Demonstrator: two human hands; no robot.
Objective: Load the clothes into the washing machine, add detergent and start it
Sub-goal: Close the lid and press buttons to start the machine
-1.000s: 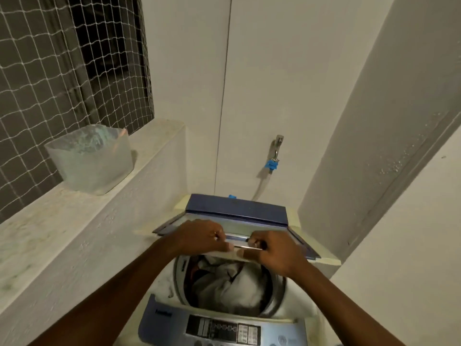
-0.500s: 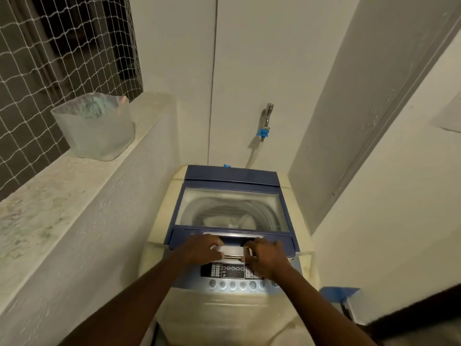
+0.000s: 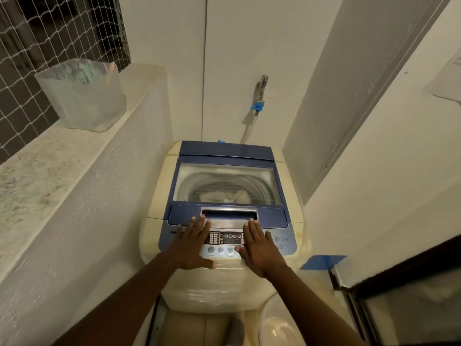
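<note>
The washer point(image 3: 225, 221) lid point(image 3: 227, 181) is shut, with white clothes point(image 3: 224, 196) showing through its glass. Both hands, left point(image 3: 193, 242) and right point(image 3: 259, 247), lie flat on the button panel point(image 3: 227, 238), fingers spread and holding nothing.

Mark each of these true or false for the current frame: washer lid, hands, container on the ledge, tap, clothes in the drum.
1. The washing machine lid is shut. True.
2. The left hand grips the lid handle. False: both the left hand and the right hand are open, fingers spread flat over the control panel, holding nothing.
3. A translucent container stands on the ledge left of the machine. True.
4. The tap on the wall has a red fitting. False: its fitting is blue.
5. Light cloth shows through the lid window. True.
</note>
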